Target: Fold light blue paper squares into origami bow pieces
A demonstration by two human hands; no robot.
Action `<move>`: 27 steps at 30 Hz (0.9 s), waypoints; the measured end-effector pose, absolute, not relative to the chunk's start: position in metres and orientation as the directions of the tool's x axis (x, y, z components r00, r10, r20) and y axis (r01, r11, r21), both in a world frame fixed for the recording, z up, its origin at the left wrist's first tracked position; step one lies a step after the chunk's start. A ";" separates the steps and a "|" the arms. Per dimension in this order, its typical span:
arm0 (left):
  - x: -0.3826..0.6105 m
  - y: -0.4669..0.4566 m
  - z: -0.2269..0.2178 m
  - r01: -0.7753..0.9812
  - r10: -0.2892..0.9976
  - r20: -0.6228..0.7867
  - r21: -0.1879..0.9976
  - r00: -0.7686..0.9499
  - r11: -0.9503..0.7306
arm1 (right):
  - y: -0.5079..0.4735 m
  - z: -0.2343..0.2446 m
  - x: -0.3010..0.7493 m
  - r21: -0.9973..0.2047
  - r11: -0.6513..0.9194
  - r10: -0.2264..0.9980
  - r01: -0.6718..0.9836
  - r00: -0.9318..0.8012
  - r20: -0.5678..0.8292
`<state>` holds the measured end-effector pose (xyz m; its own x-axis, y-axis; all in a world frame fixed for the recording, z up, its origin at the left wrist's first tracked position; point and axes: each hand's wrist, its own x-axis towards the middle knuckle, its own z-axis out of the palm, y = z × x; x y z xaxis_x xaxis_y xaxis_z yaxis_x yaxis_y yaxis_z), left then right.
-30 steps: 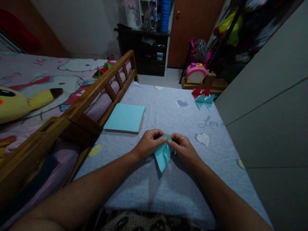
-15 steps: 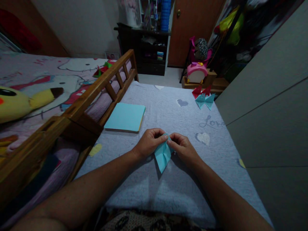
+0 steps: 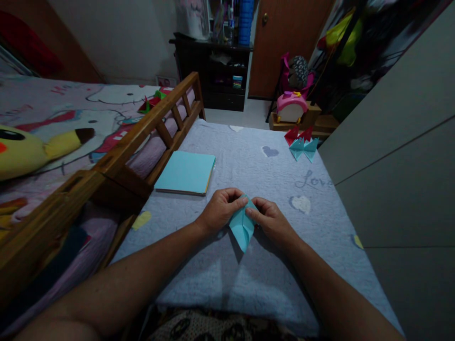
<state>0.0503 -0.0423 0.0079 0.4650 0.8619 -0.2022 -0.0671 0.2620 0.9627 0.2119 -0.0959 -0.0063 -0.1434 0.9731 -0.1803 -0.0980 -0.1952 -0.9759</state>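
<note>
A light-blue sheet of origami paper, folded into a narrow kite-like shape, is held between both hands above the bed cover. My left hand pinches its upper left edge with thumb and fingers. On the other side, my right hand grips the upper right edge, its thumb lying on the front of the paper. The lower point of the paper hangs free toward me. Fingers behind the paper are partly hidden.
A stack of light-blue paper lies on the blue bed cover, left of my hands. Folded blue paper and red paper figures stand at the far right corner. A wooden rail runs along the left; pale cabinet doors border the right.
The folded paper has turned slightly, its lower point shifting a little right. My right thumb has slid down a bit, and more of the paper's top shows between my hands.
</note>
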 end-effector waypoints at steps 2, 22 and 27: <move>0.050 -0.042 0.008 -0.069 0.862 -0.198 0.964 0.467 0.258 | -0.096 -0.008 0.212 -0.978 -0.189 0.974 -0.088 -0.145 -0.176; 0.047 -0.035 0.006 0.024 0.814 -0.181 0.979 0.551 0.202 | -0.094 -0.013 0.213 -0.983 -0.184 0.977 0.013 -0.108 -0.184; 0.046 -0.034 0.006 0.055 0.820 -0.172 0.984 0.546 0.169 | -0.093 -0.014 0.213 -0.988 -0.153 0.982 0.030 -0.106 -0.155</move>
